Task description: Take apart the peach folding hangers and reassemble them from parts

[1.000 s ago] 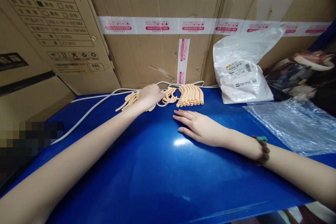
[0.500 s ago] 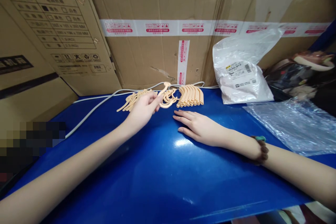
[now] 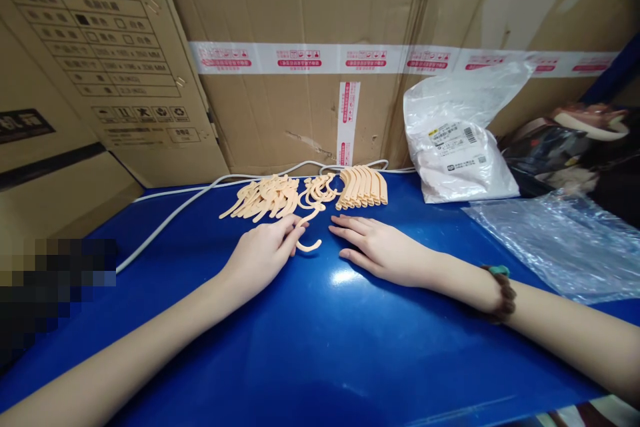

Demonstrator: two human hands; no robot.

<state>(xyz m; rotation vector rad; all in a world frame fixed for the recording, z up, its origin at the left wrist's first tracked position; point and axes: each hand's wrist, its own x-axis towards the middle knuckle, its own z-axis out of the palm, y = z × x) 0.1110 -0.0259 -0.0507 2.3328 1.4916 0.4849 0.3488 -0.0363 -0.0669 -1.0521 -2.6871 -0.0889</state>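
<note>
One blue table [image 3: 320,353] bears one white bag [image 3: 460,170]. Of two hands, the right hand [image 3: 380,250] lies flat, empty; the left hand [image 3: 265,247] pinches. Beyond lie one peach pile [image 3: 270,197], one tube row [image 3: 365,187], one hook cluster [image 3: 320,189], each too overlapped to count. Before the cluster, in the left pinch: one hook [image 3: 310,249].

Single head-worn view, close above blue table [image 3: 320,347], facing forward and down toward taped cardboard [image 3: 265,117].

Storeroom-like workspace: cardboard cartons [image 3: 280,107], blue tabletop [image 3: 320,347].
</note>
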